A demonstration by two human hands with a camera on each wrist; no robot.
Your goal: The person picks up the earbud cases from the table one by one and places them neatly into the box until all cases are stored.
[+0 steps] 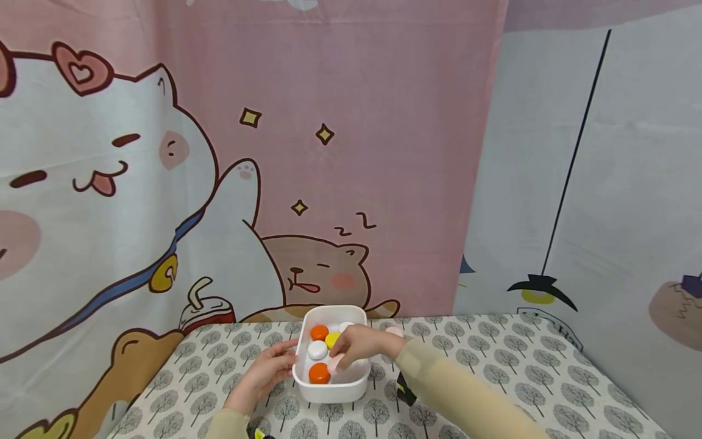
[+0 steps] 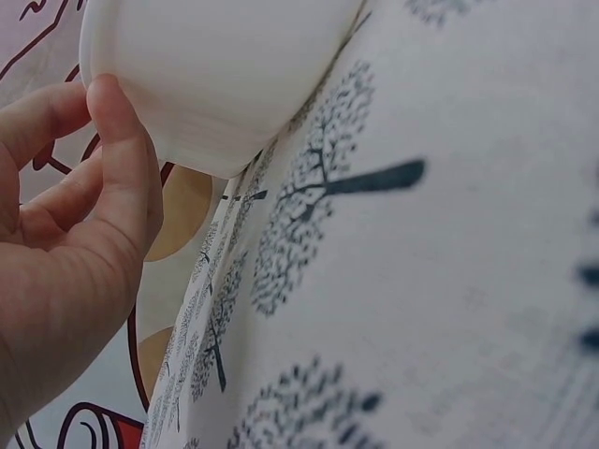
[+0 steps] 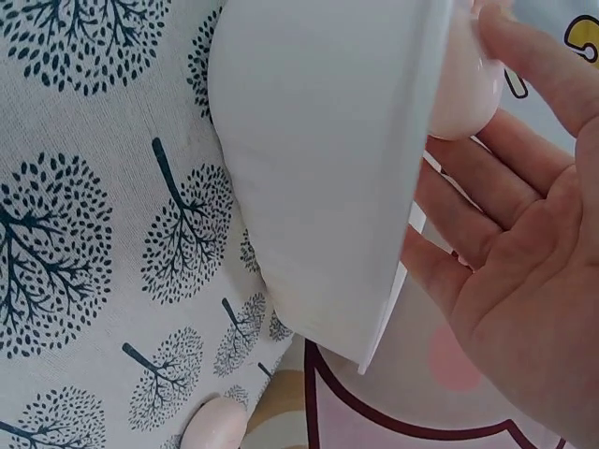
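A white plastic box (image 1: 330, 394) with rounded corners stands on the table. Inside it lie several smooth rounded pieces: an orange one (image 1: 320, 373) at the front, a white one (image 1: 317, 350), a yellow one (image 1: 331, 339), and another orange one (image 1: 319, 332) further back. My left hand (image 1: 267, 369) pinches the box's left rim; the left wrist view shows thumb and finger at that edge. Over the box, my right hand (image 1: 356, 343) holds a pale pink rounded piece (image 3: 471, 89) between thumb and fingers, beside the rim in the right wrist view.
Behind the right forearm, another pale pink piece (image 1: 394, 331) lies on the table, right of the box. A cloth (image 1: 504, 396) printed with grey trees covers the table. Cartoon-printed curtains (image 1: 384, 152) hang at the table's back and sides.
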